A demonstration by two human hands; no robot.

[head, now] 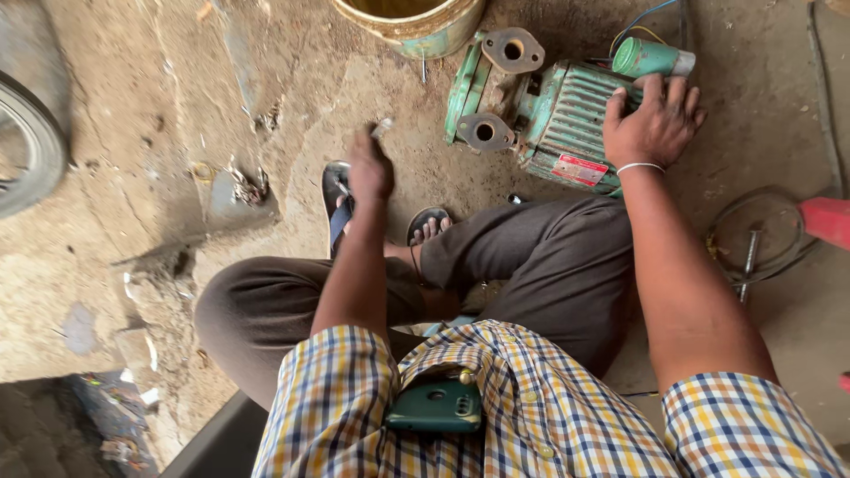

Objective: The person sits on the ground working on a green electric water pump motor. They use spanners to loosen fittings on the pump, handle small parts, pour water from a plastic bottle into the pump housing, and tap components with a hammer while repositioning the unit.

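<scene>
**Right hand on the pump, left hand short of it**

The right hand (653, 127) lay flat on the top of the green water pump (553, 119), fingers spread over the ribbed motor housing near its rear end, just below the small green cylinder (651, 58) mounted there. It pressed down on the casing rather than gripping it. The left hand (370, 168) hung in the air to the left of the pump, well apart from it, fingers closed around a small pale object (382, 127) that poked out above the knuckles; what that object was could not be told, as it was blurred.

The pump rested on the dusty ground (177, 106) in front of the crouching person. Its long axis ran roughly left to right across the view, tilted slightly: the wet end with its two round flanged ports (512, 50) pointed left, towards the left hand, and the finned motor body pointed right, under the right hand. So the ported end was the part nearest the left hand, while the right hand already bore on the motor end. The lower port (484, 131) faced the left hand most directly.

A worn bucket (416, 26) stood just beyond the pump. A sandalled foot (428, 228) sat below the left hand, a coil of wire (753, 235) lay to the right, and a tyre (31, 142) showed at the left edge.
</scene>
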